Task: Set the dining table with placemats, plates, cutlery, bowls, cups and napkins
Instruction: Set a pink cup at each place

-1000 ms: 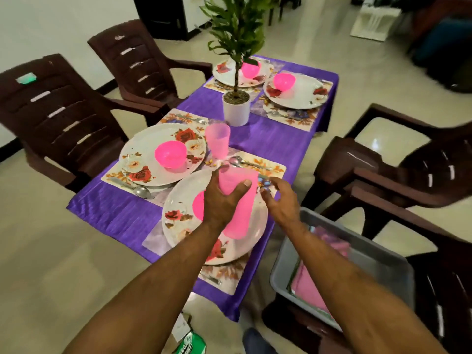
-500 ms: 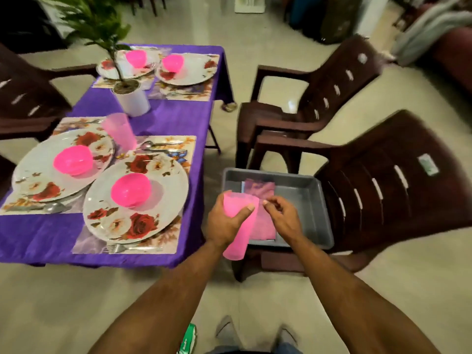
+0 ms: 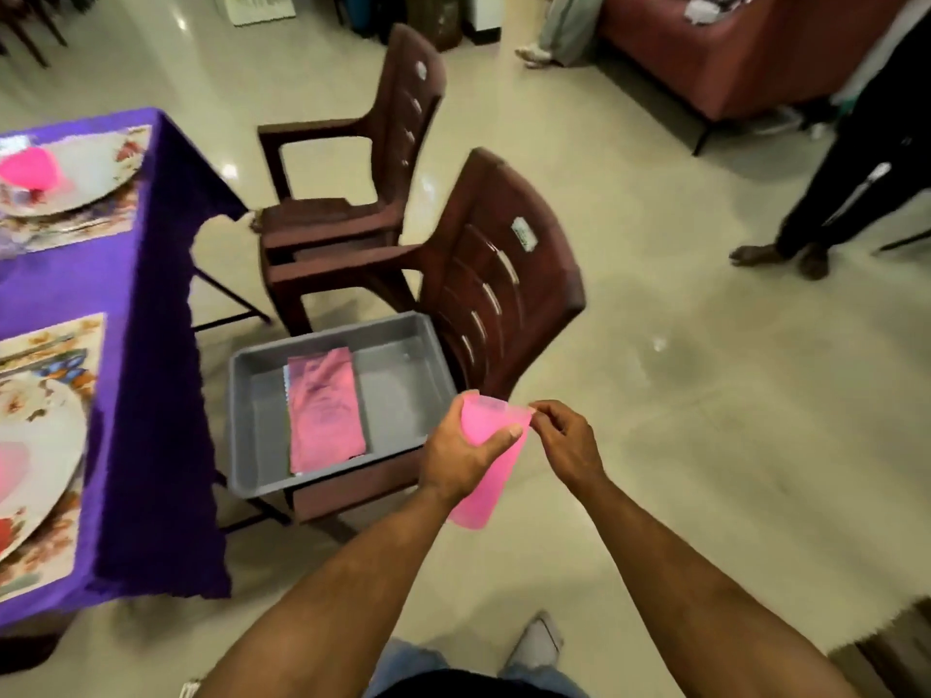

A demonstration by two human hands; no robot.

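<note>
- Nearest us, our left hand [image 3: 456, 458] is wrapped round a tall translucent pink plastic cup [image 3: 486, 463], thumb across its front; the cup tilts, rim up and away from us, base down toward us, held in the air over the pale tiled floor [image 3: 705, 395]
- Our right hand [image 3: 567, 445] sits just beside the cup's rim, fingertips [image 3: 536, 410] pinched at the rim edge; whether they grip the rim or something thin on it we cannot tell
- Just beyond the hands, a grey rectangular plastic tub [image 3: 403, 390] rests on the seat of a dark brown plastic armchair [image 3: 493, 289]; a folded pink cloth napkin [image 3: 322, 410] lies flat on the tub's floor
- To the left, the table under a purple cloth [image 3: 146, 304] carries floral placemats [image 3: 55, 340] with white flower-patterned plates [image 3: 35, 420] on them; a pink bowl [image 3: 30, 168] sits on the far plate
- Behind the first chair stands a second brown plastic armchair [image 3: 373, 158], close to the table's far corner
- Farthest off, at the right, we see a person's dark trouser legs [image 3: 856, 163] and a reddish sofa [image 3: 730, 52]
</note>
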